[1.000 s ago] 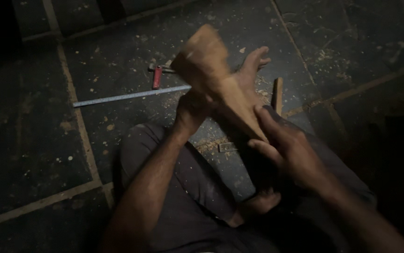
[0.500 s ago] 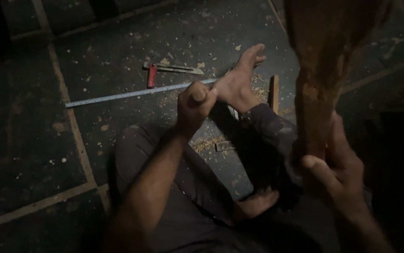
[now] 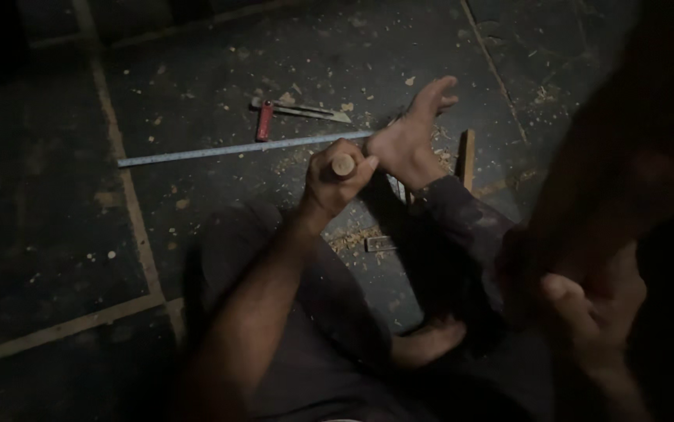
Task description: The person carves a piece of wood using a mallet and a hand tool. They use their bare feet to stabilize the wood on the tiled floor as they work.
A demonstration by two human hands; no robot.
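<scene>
Carving step, I judge: left hand (image 3: 335, 178) fingers clamped on wooden handle (image 3: 343, 165); right hand (image 3: 599, 309) fingers wrapped round wood block (image 3: 626, 172), raised beside handle. Next move needs block steadied.

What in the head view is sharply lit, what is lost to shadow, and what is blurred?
Head view: dim light overall; the left hand gripping a wooden handle is clearest, as are the long metal ruler and the red-handled tool on the dark floor. The right hand and the big wooden piece are close, dark and blurred; the frame's corners sink into shadow.
</scene>
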